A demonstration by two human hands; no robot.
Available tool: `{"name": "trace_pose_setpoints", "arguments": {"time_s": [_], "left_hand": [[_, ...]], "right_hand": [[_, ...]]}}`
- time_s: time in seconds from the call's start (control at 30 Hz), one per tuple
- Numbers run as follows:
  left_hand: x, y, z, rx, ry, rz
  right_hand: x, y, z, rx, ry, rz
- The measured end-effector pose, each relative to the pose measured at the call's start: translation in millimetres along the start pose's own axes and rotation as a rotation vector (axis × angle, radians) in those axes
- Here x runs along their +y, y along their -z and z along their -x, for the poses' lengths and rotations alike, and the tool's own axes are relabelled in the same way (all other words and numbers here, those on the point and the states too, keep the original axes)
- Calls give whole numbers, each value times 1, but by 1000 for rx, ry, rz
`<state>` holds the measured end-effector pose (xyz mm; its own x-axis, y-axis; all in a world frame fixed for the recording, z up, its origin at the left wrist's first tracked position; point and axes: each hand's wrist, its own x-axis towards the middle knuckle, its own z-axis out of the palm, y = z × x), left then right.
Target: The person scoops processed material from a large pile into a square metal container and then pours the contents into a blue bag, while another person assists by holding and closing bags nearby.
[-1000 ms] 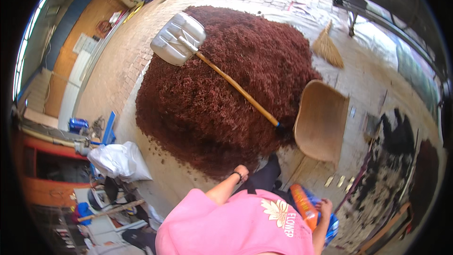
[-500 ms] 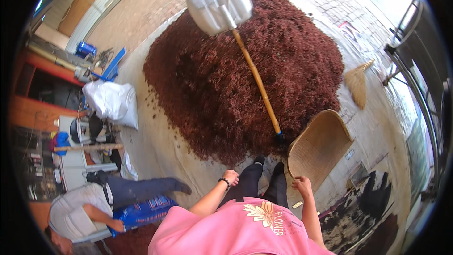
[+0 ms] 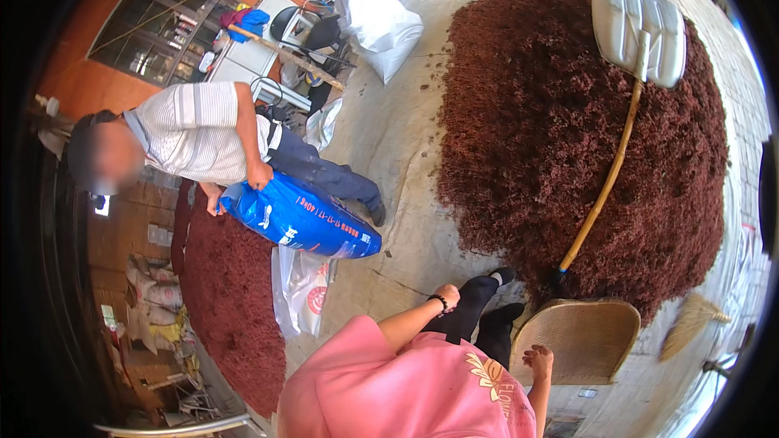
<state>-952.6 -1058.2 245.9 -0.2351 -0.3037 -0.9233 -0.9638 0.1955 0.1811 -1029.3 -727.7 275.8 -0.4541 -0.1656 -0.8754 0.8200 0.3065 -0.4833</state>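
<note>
My left hand (image 3: 448, 296), with a dark bracelet at the wrist, hangs by my thigh, fingers curled in and nothing visible in them. My right hand (image 3: 538, 360) is over the near left part of a woven winnowing basket (image 3: 584, 339); its fingers are bent but apart, and it seems to hold nothing. Just beyond my feet, the basket lies against a big pile of dark red granular material (image 3: 527, 130). Across that pile rests a shovel (image 3: 617, 166) with a wide silver scoop and a bamboo handle, its end close to the basket.
At left, a co-worker (image 3: 199, 134) grips a full blue sack (image 3: 304, 215) with both hands. Below it are a clear plastic bag (image 3: 300, 288) and another red pile (image 3: 227, 292). A white sack (image 3: 377, 24) stands farther back. A straw broom (image 3: 690, 326) lies at right.
My view has swung left. My right hand has come off the basket's rim, and the basket lies lower. The co-worker, earlier bent over the blue sack, now stands more upright, holding it up.
</note>
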Motion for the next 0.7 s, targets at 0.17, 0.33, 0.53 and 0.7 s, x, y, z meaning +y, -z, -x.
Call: {"name": "trace_pose_setpoints", "arguments": {"time_s": [0.17,0.33,0.53,0.7], "left_hand": [[42,-23,16,54,-169,-44],[47,-29,14,89,-227,-54],[-7,-17,-37,258,-130,-30],[34,34,-9,107,-60,-41]], "right_hand": [[-5,37,-1,65,-7,-49],[-8,39,-1,100,-32,-196],[-21,2,3,6,-49,-136],[-39,-18,9,34,-7,-132]]}}
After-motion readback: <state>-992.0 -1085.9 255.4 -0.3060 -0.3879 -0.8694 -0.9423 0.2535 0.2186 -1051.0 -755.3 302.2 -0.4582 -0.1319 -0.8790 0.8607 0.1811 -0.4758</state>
